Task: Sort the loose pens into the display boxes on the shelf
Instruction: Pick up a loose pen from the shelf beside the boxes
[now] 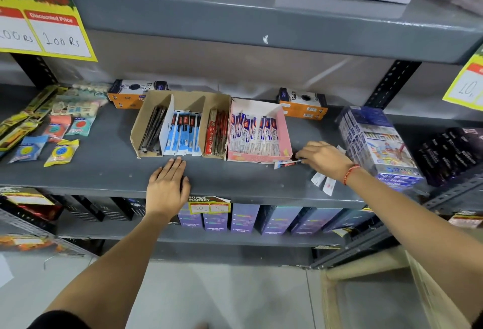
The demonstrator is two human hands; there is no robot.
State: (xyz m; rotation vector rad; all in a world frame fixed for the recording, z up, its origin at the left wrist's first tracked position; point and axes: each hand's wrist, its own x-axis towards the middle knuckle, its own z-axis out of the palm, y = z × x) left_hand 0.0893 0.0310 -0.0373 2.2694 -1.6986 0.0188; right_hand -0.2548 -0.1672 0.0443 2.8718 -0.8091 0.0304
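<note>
Nearest, two bare forearms are stretched toward a grey metal shelf (235, 184). The left hand (167, 184) is laid flat and empty on the shelf's front edge, fingers released, just before a brown cardboard display box (180, 124) (three compartments, holding dark, blue and red packaged pens). The right hand (324, 157), a red thread at its wrist, is curled down over a loose pen (287, 164) in red and blue packaging; the fingertips seem pinched on its end, though a firm grasp cannot be confirmed. Two white packets (324, 182) lie loose beside that wrist. The pen lies on the shelf just beside the front corner of a pink display box (286, 143), filled with blue-and-white packets. A pick-up step is judged to be in hand. Next, the pen must be lifted and matched to the compartment of like packaging. Farther back, orange boxes (303, 105) are stood against the rear wall.
</note>
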